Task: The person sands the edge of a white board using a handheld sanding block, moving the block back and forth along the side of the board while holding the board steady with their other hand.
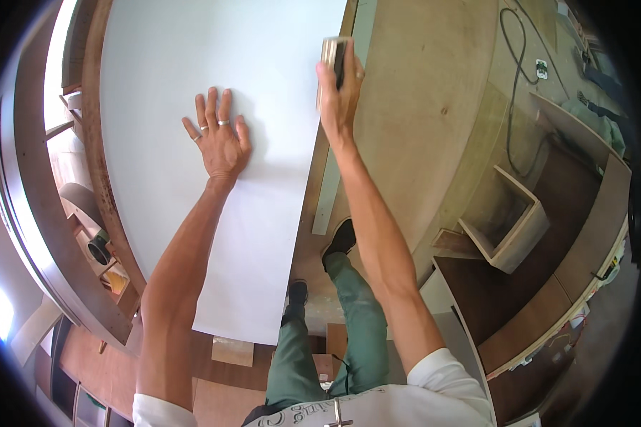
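A large white sheet (164,57) stretches out in front of me, its lower end hanging past the board's near end. My left hand (221,146) lies flat on it near the middle, fingers spread, with rings on several fingers. At the sheet's right edge my right hand (343,107) is closed around a wooden block (330,53) with pale layered sides and a dark face. The block rests against or just over that edge; motion blur hides whether it touches. Its lower part is covered by my fingers and palm.
Right of the sheet runs a pale green strip (325,192) beside a broad plywood panel (413,92). An open wooden box (509,220) stands on a dark brown board (470,285). A black cable (511,107) loops at the far right. Wooden framing (96,142) borders the left.
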Demonstrator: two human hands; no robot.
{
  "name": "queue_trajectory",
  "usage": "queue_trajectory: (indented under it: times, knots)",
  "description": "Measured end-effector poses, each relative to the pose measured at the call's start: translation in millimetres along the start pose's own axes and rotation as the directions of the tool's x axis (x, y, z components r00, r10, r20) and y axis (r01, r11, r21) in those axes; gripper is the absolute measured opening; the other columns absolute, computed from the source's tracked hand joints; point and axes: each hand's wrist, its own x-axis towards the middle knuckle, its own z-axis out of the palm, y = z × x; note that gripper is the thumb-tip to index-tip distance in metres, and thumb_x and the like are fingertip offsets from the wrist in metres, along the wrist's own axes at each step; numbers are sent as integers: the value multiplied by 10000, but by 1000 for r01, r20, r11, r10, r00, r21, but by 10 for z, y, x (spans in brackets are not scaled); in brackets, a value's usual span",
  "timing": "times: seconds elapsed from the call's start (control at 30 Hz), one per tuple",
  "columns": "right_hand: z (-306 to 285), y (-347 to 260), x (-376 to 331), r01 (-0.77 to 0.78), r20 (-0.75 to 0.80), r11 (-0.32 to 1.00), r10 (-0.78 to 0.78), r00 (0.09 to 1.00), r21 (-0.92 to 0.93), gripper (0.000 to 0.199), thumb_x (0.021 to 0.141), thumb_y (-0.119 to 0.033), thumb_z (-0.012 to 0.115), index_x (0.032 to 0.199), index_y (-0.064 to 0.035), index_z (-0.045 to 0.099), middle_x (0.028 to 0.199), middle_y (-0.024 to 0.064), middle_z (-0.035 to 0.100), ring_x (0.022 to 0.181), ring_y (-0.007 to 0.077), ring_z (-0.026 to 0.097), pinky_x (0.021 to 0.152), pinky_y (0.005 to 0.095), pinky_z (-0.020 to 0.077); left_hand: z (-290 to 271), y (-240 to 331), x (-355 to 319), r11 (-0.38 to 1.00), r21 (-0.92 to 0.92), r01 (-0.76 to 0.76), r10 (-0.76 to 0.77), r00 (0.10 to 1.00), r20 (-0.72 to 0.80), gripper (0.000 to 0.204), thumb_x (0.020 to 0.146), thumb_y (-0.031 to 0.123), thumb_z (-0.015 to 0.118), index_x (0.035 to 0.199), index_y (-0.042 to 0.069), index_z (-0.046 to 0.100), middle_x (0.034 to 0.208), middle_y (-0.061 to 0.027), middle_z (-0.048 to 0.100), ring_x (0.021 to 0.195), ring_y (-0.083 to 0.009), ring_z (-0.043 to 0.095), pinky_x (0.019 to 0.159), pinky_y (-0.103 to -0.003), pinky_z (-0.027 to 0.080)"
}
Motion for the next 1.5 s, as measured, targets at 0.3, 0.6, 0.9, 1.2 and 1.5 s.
queue_trajectory:
  times: [0.3, 0.6, 0.9, 1.2, 1.5]
  knots:
    - [-69, 21, -1132, -142, 0, 986, 143, 990, -84, 791, 982, -321, 661, 1663, -102, 324, 1605, 274, 285, 1406, 424, 436, 1020, 499, 537, 25, -42, -14, 999, -44, -22, 22, 1000, 4, 641, 1032, 271, 495, 1650, 215, 332, 1719, -55, 272, 1633, -294, 114, 1278, -644, -28]
    - [-83, 191, -1287, -30, 9, 994, 31, 999, -104, 809, 960, -243, 692, 1660, -73, 325, 1604, 269, 282, 1422, 424, 419, 1107, 501, 470, -15, -11, -7, 999, -39, 11, -9, 999, 54, 639, 1033, 272, 495, 1648, 226, 327, 1724, -57, 250, 1636, -290, 90, 1279, -648, -39]
    - [-5, -238, 40, -62, 2, 997, 62, 998, 45, 687, 1035, -229, 579, 1626, 17, 329, 1535, 255, 420, 1381, 354, 474, 1143, 451, 399, 20, -36, -35, 1000, -21, -4, 5, 1000, 24, 633, 1042, 294, 468, 1652, 245, 303, 1732, -50, 248, 1637, -267, 86, 1291, -609, -54]
    - [-83, 121, -1573, -144, -2, 978, 145, 989, -153, 802, 982, -293, 639, 1659, -39, 293, 1623, 290, 313, 1465, 435, 395, 1173, 513, 379, -8, -20, -1, 995, -92, -24, 23, 1000, -12, 650, 1036, 287, 500, 1655, 253, 305, 1720, -47, 267, 1634, -299, 100, 1276, -658, -30]
    - [-93, 278, -881, -9, 27, 991, 13, 1000, -132, 794, 987, -245, 655, 1662, -43, 289, 1620, 278, 317, 1460, 417, 407, 1189, 504, 363, 8, -18, -19, 998, -68, 6, -4, 1000, 31, 638, 1041, 294, 492, 1653, 245, 316, 1727, -51, 250, 1636, -293, 82, 1278, -651, -37]
